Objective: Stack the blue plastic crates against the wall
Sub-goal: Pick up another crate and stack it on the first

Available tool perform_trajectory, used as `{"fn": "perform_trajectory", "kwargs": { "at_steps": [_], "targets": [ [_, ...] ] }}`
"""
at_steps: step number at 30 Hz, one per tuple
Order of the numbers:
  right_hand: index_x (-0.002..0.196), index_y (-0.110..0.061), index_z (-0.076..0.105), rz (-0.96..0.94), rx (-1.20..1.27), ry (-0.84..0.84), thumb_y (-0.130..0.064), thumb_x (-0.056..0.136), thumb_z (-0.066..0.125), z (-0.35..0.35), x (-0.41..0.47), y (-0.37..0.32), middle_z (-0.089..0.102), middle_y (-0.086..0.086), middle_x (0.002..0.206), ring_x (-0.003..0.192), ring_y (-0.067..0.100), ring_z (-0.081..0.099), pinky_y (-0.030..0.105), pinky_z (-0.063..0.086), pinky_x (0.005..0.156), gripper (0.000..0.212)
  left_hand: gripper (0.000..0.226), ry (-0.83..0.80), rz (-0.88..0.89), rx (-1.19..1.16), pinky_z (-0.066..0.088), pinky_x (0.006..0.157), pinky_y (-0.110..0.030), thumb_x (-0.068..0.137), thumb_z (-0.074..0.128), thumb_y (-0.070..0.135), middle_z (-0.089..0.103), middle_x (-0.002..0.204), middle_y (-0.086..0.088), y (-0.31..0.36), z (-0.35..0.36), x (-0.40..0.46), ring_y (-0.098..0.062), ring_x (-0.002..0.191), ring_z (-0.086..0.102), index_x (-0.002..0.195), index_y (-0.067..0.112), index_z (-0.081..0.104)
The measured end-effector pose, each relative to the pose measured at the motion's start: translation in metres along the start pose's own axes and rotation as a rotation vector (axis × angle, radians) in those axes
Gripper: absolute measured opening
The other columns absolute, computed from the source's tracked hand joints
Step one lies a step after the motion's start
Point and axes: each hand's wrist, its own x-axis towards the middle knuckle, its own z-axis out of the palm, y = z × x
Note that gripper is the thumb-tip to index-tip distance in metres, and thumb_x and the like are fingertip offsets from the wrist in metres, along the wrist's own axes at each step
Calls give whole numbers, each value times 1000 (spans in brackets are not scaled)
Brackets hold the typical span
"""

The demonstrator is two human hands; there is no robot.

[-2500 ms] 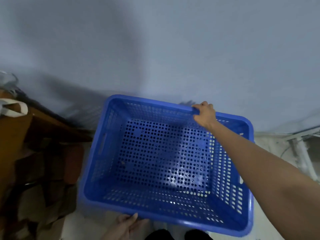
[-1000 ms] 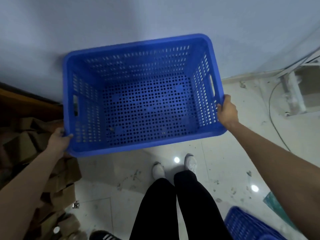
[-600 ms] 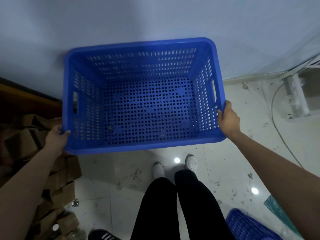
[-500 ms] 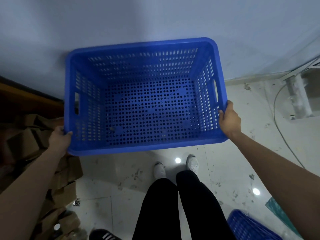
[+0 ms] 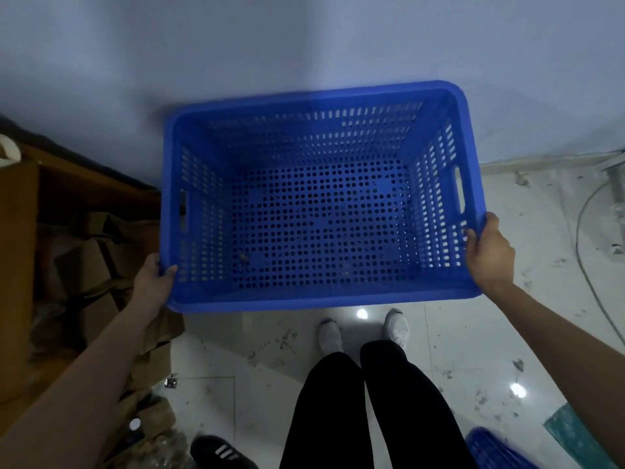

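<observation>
From my remote station I note a blue perforated crate [image 5: 318, 198] held level and open side up, its far long rim close against the pale wall [image 5: 304, 38]; whether it touches the wall I cannot tell. The left hand [image 5: 152, 282] is clamped on the near left corner of the rim, the right hand [image 5: 490, 255] on the near right corner. The floor [image 5: 507, 333] is glossy white tile, littered with scraps and grit and showing bright light reflections. To the left lies a heap of crumpled brown cardboard [image 5: 84, 258]. A grey cable [image 5: 588, 265] trails along the right side. Part of a second blue crate [image 5: 490, 451] shows at the lower right corner. White shoes [image 5: 329, 336] stand on the tile below the held crate.
</observation>
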Motion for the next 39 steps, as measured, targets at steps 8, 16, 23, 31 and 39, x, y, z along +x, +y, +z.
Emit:
{"fn": "perform_trajectory", "kwargs": {
  "at_steps": [8,16,23,31,39],
  "targets": [
    [128,-7,26,46,-131,-133,-22,96,41,-6,9,-5,62,29,100,76,44,59,45,44,68,38,22,-105,-6,138,44,77,-48,97,42,11,50,113,-21,12,10,9,-42,105,55,113,8,27],
    [139,-5,10,208,-226,-477,-8,85,53,-36,19,-27,53,24,94,86,40,57,48,47,77,69,73,-262,-158,19,43,101,-44,90,58,18,38,140,-9,11,0,15,-35,127,44,146,8,12],
    [123,-6,29,333,88,-346,-12,90,48,-25,-48,3,54,28,115,89,49,62,59,53,78,39,46,-132,-227,-236,52,93,-47,90,50,12,48,137,-12,-37,12,-5,-34,116,54,135,5,42],
    [118,-4,38,335,190,-236,-12,88,48,-32,-36,1,50,24,120,104,51,57,61,56,71,32,39,-89,-265,-362,53,93,-43,96,48,6,48,140,-18,-3,0,-27,-35,122,54,134,-2,45],
    [126,-3,37,352,264,-233,-7,94,37,-31,-55,-6,48,23,128,92,50,62,43,54,64,32,42,-58,-306,-351,52,93,-43,96,50,4,46,141,-18,-14,14,-28,-37,123,52,136,1,42]
  ]
}}
